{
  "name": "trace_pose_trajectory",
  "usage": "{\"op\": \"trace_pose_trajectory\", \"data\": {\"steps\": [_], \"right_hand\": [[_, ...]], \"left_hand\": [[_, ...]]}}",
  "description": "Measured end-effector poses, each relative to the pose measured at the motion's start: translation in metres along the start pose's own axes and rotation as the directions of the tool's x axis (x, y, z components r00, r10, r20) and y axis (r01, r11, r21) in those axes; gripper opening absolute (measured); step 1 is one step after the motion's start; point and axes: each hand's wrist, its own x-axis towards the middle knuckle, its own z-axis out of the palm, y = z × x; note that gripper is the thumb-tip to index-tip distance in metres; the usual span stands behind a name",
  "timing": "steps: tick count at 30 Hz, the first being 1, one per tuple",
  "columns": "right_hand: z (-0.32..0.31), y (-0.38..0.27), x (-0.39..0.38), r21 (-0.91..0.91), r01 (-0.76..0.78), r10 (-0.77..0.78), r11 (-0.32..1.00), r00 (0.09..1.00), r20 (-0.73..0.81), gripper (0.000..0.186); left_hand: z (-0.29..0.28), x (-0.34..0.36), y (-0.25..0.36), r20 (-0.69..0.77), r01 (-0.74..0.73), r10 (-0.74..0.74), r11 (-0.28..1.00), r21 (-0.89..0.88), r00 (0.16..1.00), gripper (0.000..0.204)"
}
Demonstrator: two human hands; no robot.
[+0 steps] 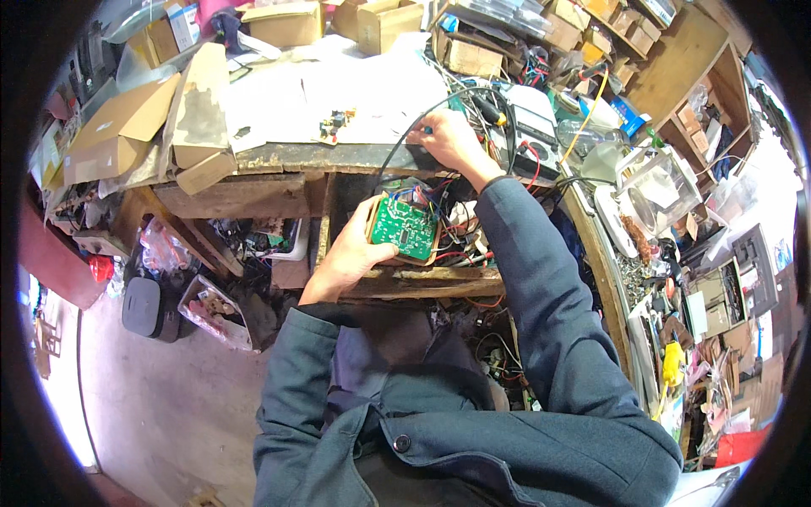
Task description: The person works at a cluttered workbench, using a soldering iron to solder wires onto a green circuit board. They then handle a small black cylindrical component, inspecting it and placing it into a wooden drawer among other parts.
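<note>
A green circuit board (pixel 404 226), with wires at its upper edge and a tan backing, is gripped in my left hand (pixel 345 264), thumb on its lower left, above an open drawer. My right hand (pixel 452 142) is raised near the white worktop's front edge, its curled fingers on a small teal item (pixel 429 130) that is mostly hidden. A black cable (pixel 391 158) arches up beside that hand. Just right of it lie tangled leads and a silver-and-black device (pixel 534 127). A small loose assembly of components (pixel 336 125) sits on the worktop to the left.
Cardboard boxes (pixel 118 135) stand on the bench's left and back. Clutter and a clear jar (pixel 587 133) crowd the right side. The drawer holds tangled wires (pixel 460 218); its wooden front rail (pixel 435 283) runs below my hands. A dark case (pixel 144 304) is on the floor.
</note>
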Motion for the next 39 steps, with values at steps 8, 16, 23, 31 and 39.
{"op": "trace_pose_trajectory", "data": {"steps": [8, 16, 23, 31, 39], "right_hand": [[0.019, 0.000, 0.016, -0.121, -0.048, 0.051, 0.991, 0.998, 0.021, 0.023], [-0.018, 0.009, -0.020, -0.017, -0.047, 0.044, 0.999, 0.988, -0.149, 0.029], [-0.037, -0.048, -0.146, 0.518, 0.062, -0.132, 0.853, 0.986, 0.100, 0.013], [-0.017, -0.023, -0.156, 0.440, -0.050, 0.057, 0.896, 0.998, -0.003, 0.011], [-0.003, -0.016, -0.162, 0.227, 0.085, -0.070, 0.970, 0.995, -0.072, 0.009]], "left_hand": [[-0.003, 0.002, -0.002, -0.007, -0.027, 0.027, 0.998, 0.048, 1.000, 0.089], [-0.001, -0.001, -0.001, -0.009, -0.054, 0.054, 0.999, -0.001, 0.999, 0.085], [0.001, -0.002, -0.001, 0.008, 0.036, -0.035, 0.989, -0.141, 0.999, 0.080], [0.002, -0.002, 0.003, 0.011, 0.047, -0.045, 0.984, -0.171, 0.999, 0.079], [0.006, -0.006, 0.009, -0.017, 0.029, -0.032, 0.987, -0.158, 0.999, 0.081]]}}
